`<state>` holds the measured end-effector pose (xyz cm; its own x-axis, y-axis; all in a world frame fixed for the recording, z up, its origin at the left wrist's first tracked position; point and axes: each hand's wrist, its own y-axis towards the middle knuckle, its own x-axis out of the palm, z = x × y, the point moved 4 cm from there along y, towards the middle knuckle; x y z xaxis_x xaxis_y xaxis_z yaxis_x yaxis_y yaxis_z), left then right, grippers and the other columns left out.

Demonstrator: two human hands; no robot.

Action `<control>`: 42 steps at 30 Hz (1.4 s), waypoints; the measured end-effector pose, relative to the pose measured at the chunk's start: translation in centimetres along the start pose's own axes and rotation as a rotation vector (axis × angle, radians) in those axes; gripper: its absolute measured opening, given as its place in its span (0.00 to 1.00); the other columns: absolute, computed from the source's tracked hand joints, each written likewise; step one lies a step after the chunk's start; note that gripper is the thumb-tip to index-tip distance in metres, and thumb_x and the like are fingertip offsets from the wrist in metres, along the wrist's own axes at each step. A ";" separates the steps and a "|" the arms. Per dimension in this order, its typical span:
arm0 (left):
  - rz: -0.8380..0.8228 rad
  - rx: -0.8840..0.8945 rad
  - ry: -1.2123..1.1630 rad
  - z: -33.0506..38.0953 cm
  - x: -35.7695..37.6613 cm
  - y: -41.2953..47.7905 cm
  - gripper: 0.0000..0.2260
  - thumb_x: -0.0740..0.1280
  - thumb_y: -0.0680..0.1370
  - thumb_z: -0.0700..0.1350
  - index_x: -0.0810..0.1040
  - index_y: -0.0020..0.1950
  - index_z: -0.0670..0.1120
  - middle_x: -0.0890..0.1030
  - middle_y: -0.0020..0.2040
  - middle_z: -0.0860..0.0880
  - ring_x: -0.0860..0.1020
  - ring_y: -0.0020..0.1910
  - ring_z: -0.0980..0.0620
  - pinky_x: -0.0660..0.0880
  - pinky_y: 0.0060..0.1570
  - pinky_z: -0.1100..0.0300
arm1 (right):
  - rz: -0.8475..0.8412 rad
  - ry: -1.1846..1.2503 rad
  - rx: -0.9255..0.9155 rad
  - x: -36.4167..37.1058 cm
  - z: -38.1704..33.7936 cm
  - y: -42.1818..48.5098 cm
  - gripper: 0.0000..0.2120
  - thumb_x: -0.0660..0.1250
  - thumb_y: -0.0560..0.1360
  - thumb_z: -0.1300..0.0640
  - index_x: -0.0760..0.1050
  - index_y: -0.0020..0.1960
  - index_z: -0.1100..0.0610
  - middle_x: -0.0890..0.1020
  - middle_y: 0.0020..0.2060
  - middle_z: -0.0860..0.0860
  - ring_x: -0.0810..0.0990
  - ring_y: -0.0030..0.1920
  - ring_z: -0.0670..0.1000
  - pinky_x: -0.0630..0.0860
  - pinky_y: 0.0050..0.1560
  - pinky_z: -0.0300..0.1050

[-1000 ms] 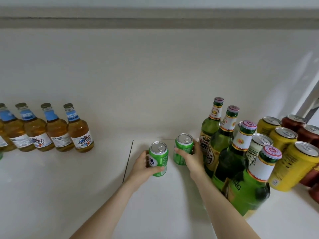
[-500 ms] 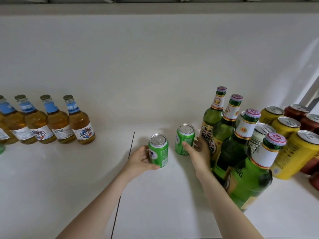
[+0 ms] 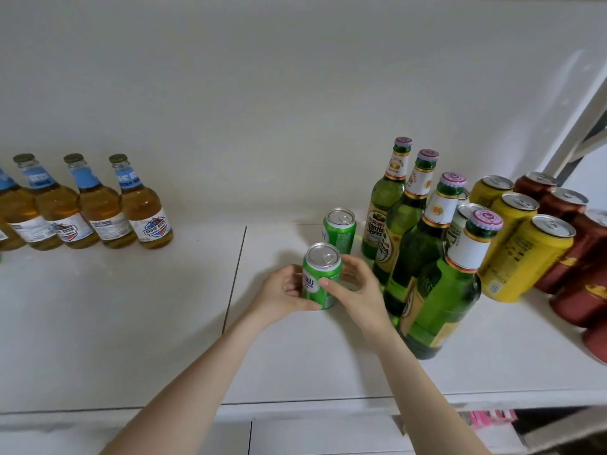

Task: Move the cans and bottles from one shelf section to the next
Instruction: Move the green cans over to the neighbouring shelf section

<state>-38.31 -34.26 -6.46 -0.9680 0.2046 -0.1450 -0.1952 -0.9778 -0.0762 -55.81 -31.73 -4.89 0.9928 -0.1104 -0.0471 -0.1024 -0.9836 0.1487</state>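
Two green cans stand on the white shelf (image 3: 138, 326), just right of the seam (image 3: 235, 274) between sections. My left hand (image 3: 279, 298) grips the near green can (image 3: 321, 274) from its left side. On that same can, my right hand (image 3: 359, 292) has its thumb on the front and its fingers curled round the back. Behind it, the far green can (image 3: 340, 232) stands free, with no hand on it. Several green glass bottles (image 3: 427, 247) stand right beside my right hand.
Yellow cans (image 3: 522, 257) and dark red cans (image 3: 588, 257) fill the right section behind the green bottles. Several amber bottles with blue neck labels (image 3: 144, 215) line the back of the left section. A slanted white frame bar (image 3: 578, 126) rises at the far right.
My right hand has left the far green can and come forward onto the near can, which my left hand still grips. Both cans stand where they were.
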 end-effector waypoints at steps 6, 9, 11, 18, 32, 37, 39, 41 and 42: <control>-0.050 0.010 -0.007 0.3 3.0 -0.2 0.27 0.79 0.62 0.26 0.77 0.57 0.44 0.84 0.51 0.44 0.83 0.48 0.54 0.79 0.50 0.62 | 0.016 0.004 -0.010 -2.1 0.1 -1.5 0.19 0.77 0.71 0.58 0.76 0.58 0.46 0.82 0.55 0.42 0.79 0.56 0.38 0.73 0.51 0.27; -0.066 0.013 -0.004 0.7 3.8 0.2 0.29 0.78 0.63 0.26 0.76 0.60 0.40 0.84 0.53 0.41 0.83 0.48 0.52 0.80 0.50 0.61 | 0.028 0.003 0.006 -2.5 0.0 -1.6 0.18 0.76 0.73 0.57 0.74 0.57 0.42 0.81 0.57 0.40 0.77 0.55 0.33 0.72 0.52 0.29; -0.070 0.011 -0.005 0.9 3.9 0.4 0.29 0.77 0.64 0.25 0.75 0.62 0.38 0.83 0.55 0.40 0.83 0.50 0.49 0.80 0.54 0.58 | 0.036 0.021 0.007 -2.6 0.2 -1.4 0.19 0.75 0.73 0.57 0.74 0.59 0.44 0.80 0.58 0.41 0.77 0.56 0.33 0.73 0.54 0.33; -0.052 0.016 -0.005 1.3 3.8 1.5 0.27 0.76 0.64 0.24 0.76 0.60 0.38 0.84 0.50 0.42 0.83 0.46 0.53 0.80 0.49 0.63 | 0.071 0.063 -0.020 -2.1 0.5 -0.3 0.20 0.75 0.73 0.56 0.74 0.63 0.45 0.81 0.58 0.42 0.78 0.59 0.38 0.75 0.54 0.35; 0.000 0.007 0.012 1.5 3.4 3.8 0.25 0.76 0.64 0.24 0.77 0.59 0.35 0.83 0.44 0.47 0.82 0.39 0.60 0.77 0.43 0.68 | 0.125 0.118 0.009 -1.2 1.0 2.2 0.22 0.73 0.75 0.57 0.72 0.65 0.44 0.80 0.60 0.41 0.78 0.59 0.36 0.76 0.47 0.28; 0.003 0.015 0.022 1.6 3.3 4.1 0.25 0.76 0.64 0.24 0.77 0.59 0.37 0.83 0.46 0.44 0.82 0.42 0.56 0.79 0.46 0.65 | 0.125 0.117 0.005 -1.1 1.0 2.5 0.22 0.74 0.72 0.54 0.73 0.63 0.42 0.81 0.59 0.42 0.79 0.58 0.37 0.76 0.48 0.29; -0.008 0.008 0.031 1.6 3.2 4.0 0.26 0.77 0.64 0.25 0.77 0.60 0.38 0.83 0.47 0.43 0.82 0.43 0.55 0.79 0.49 0.63 | 0.127 0.116 0.002 -1.2 1.0 2.6 0.22 0.73 0.72 0.55 0.73 0.63 0.43 0.81 0.59 0.43 0.79 0.57 0.36 0.76 0.48 0.29; -0.025 0.001 0.053 1.6 3.0 4.1 0.26 0.77 0.64 0.26 0.77 0.61 0.37 0.83 0.45 0.46 0.81 0.41 0.59 0.78 0.47 0.65 | 0.119 0.116 0.005 -1.2 1.2 2.7 0.22 0.73 0.73 0.58 0.73 0.64 0.44 0.81 0.60 0.43 0.79 0.58 0.36 0.76 0.48 0.29; -0.032 -0.002 0.062 1.6 3.0 4.1 0.27 0.77 0.64 0.26 0.78 0.61 0.37 0.83 0.44 0.48 0.81 0.39 0.61 0.77 0.45 0.66 | 0.113 0.116 0.007 -1.2 1.3 2.7 0.22 0.73 0.74 0.57 0.72 0.64 0.45 0.80 0.60 0.43 0.78 0.59 0.37 0.76 0.49 0.29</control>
<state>-42.22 -37.69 -5.66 -0.9496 0.2383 -0.2035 -0.2257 -0.9706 -0.0836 -57.39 -34.42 -5.67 0.9754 -0.2040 0.0838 -0.2142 -0.9668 0.1394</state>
